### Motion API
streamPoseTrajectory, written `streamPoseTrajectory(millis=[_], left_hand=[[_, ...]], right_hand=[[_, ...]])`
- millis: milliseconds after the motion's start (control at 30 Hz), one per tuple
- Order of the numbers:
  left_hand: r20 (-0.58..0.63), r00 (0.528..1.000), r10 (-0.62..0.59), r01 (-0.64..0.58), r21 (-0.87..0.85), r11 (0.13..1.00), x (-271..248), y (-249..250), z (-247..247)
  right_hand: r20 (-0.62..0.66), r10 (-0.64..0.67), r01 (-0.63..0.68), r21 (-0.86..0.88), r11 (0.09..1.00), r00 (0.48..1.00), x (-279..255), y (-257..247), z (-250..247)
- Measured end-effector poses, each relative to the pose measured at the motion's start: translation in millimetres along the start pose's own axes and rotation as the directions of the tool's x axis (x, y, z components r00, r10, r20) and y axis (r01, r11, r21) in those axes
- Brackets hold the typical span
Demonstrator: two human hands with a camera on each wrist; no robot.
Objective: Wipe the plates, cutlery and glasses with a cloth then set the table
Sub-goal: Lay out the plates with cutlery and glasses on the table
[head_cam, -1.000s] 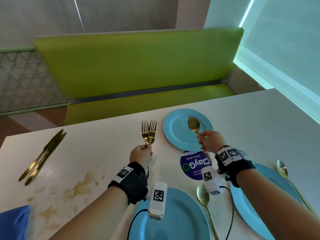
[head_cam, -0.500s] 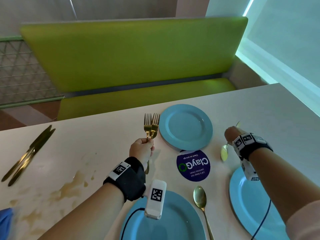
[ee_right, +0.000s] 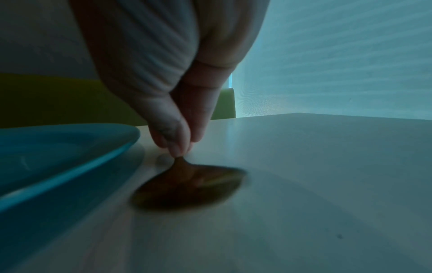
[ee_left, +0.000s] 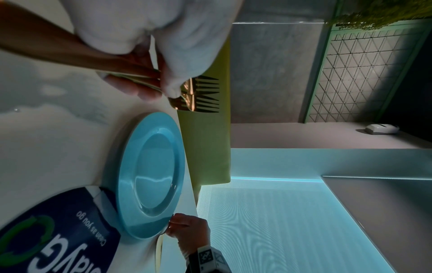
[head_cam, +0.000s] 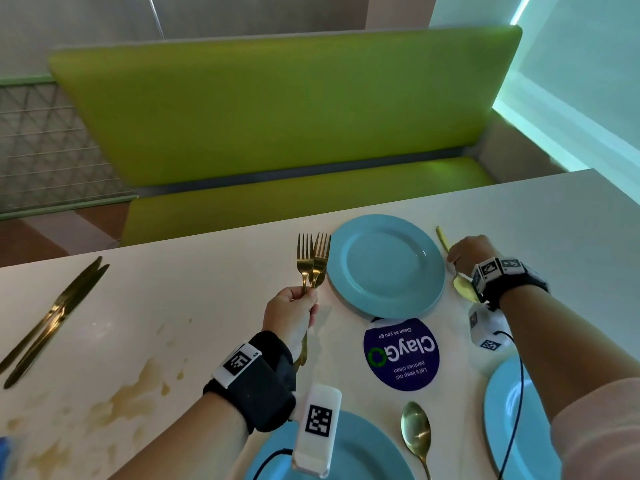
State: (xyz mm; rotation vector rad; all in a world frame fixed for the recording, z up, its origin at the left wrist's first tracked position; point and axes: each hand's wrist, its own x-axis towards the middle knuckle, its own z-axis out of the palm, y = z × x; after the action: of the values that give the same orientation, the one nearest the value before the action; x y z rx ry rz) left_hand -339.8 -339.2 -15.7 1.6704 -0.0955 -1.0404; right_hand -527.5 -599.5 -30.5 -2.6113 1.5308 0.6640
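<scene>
The right hand had carried the gold spoon from over the far blue plate down to the bench just right of that plate, where its grip pinched the handle with the bowl lying on the surface; in the right wrist view the bowl was blurred. That likely meant this place setting had its spoon laid, with the forks due next. The left hand stayed raised just left of the plate, fingers curled round two gold forks, tines up. Two knives lay well left of the plate, beyond a brownish stain. No glasses were visible, only a blue sliver at the frame's edge might have been the cloth, and two nearer plates were cut off.
</scene>
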Motion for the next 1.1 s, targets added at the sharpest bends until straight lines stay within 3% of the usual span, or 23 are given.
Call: streamPoseTrajectory(millis=[267,500,700,833,967,1100], left_hand=[[0.001,1.000,-0.021,0.021,-0.030,0.999,3.5,-2.7,6.9],[0.011,0.999,-0.051,0.051,-0.050,0.997,4.6,-3.8,9.3],[0.012,0.998,-0.062,0.063,-0.092,0.994,1.3,-4.6,4.0],[0.011,0.998,-0.060,0.061,-0.117,0.991,-5.9,0.6,2.8],[0.029,0.996,-0.085,0.087,-0.080,0.993,-17.6,7.0,4.5],[0.052,0.993,-0.103,0.107,-0.083,0.991,-33.7,12.1,5.1]], right_hand=[[-0.105,0.000,-0.006,-0.062,0.998,0.994,12.3,-3.3,-3.8],[-0.126,0.034,-0.030,0.034,0.999,0.991,19.3,-7.5,-4.6],[-0.187,0.058,-0.015,0.226,0.974,0.981,8.1,-15.7,-14.8],[-0.261,0.105,0.031,0.468,0.883,0.960,-32.8,-47.8,-34.9],[-0.117,-0.131,0.175,0.630,0.757,0.985,-108.4,-99.7,-32.6],[0.031,-0.272,0.161,0.739,0.654,0.962,-151.8,-138.0,-15.2]])
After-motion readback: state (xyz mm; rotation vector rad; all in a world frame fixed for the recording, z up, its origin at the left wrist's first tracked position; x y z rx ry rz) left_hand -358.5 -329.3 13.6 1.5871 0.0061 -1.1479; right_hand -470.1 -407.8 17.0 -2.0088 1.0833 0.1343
